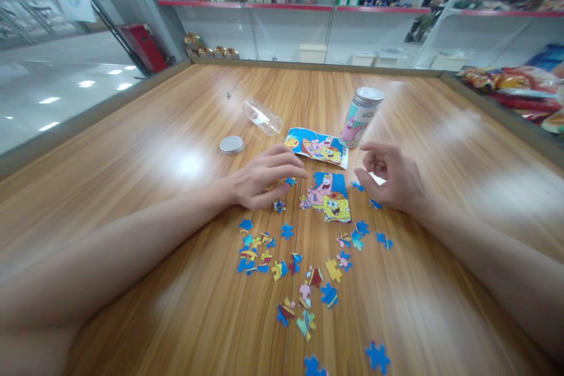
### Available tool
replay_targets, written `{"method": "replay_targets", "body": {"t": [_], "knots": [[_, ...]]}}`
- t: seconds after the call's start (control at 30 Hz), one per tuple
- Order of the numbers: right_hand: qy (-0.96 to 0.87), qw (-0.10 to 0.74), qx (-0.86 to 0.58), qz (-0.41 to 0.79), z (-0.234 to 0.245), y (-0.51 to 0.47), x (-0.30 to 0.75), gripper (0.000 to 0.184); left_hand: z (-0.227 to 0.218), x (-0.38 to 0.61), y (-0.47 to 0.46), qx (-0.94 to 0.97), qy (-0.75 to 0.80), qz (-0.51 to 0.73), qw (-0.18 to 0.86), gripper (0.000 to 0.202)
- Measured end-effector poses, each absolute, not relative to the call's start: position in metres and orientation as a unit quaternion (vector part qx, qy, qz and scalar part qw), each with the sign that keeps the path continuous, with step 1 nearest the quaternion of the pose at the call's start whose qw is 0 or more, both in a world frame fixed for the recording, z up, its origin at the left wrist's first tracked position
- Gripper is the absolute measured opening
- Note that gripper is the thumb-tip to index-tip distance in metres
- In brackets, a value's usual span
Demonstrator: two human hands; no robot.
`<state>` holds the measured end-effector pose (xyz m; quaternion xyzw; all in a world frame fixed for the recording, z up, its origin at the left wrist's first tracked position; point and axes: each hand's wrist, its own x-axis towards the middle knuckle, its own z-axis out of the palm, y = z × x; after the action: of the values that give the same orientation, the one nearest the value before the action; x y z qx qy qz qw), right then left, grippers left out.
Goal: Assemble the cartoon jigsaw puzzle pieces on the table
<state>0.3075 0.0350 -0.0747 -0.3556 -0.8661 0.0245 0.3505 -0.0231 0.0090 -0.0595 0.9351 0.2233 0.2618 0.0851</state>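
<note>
A partly joined cartoon puzzle [330,197] lies on the wooden table [176,147], with a printed picture sheet [317,147] just behind it. My left hand [264,179] rests on the table left of the joined part, fingers curled over a small blue puzzle piece [290,181]. To the right of the joined part my right hand [390,179] hovers with thumb and fingers curled toward each other and nothing visible between them. Several loose puzzle pieces [304,270] are scattered nearer to me.
A printed tin with a lid [361,116] stands behind the sheet. A clear tube [263,116] lies on its side with a round metal lid [231,144] near it. Snack bags [520,91] are piled at the far right; shop shelves [286,6] run behind the table.
</note>
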Motion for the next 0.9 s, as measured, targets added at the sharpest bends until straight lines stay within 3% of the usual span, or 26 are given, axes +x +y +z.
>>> {"method": "replay_targets", "body": {"t": [0.07,0.2,0.37,0.53,0.6,0.67,0.8,0.9], "knots": [[-0.883,0.341,-0.321,0.03,-0.071,0.029,0.303,0.054,-0.053,-0.019,0.006,0.95,0.179,0.23,0.108,0.044],[-0.946,0.232,-0.226,0.027,-0.063,0.026,0.294,0.028,-0.047,-0.012,0.006,0.964,0.155,0.171,0.13,0.041],[-0.961,0.191,-0.191,0.058,-0.058,0.026,0.29,0.022,-0.048,-0.011,0.005,0.962,0.165,0.166,0.139,0.039],[-0.932,0.273,-0.225,0.074,-0.059,0.017,0.289,0.024,-0.052,-0.014,0.004,0.959,0.172,0.193,0.117,0.041],[-0.912,0.298,-0.258,0.109,-0.063,0.016,0.29,0.007,-0.059,-0.018,0.006,0.953,0.186,0.22,0.096,0.026],[-0.889,0.307,-0.295,0.165,-0.067,0.019,0.292,0.018,-0.067,-0.023,0.008,0.926,0.232,0.29,0.065,0.006],[-0.79,0.395,-0.369,0.29,-0.075,0.041,0.299,0.038,-0.081,-0.032,0.013,0.895,0.277,0.346,0.04,0.033],[-0.66,0.471,-0.384,0.442,-0.075,0.058,0.309,0.032,-0.083,-0.035,0.016,0.893,0.279,0.35,0.045,0.037]]}}
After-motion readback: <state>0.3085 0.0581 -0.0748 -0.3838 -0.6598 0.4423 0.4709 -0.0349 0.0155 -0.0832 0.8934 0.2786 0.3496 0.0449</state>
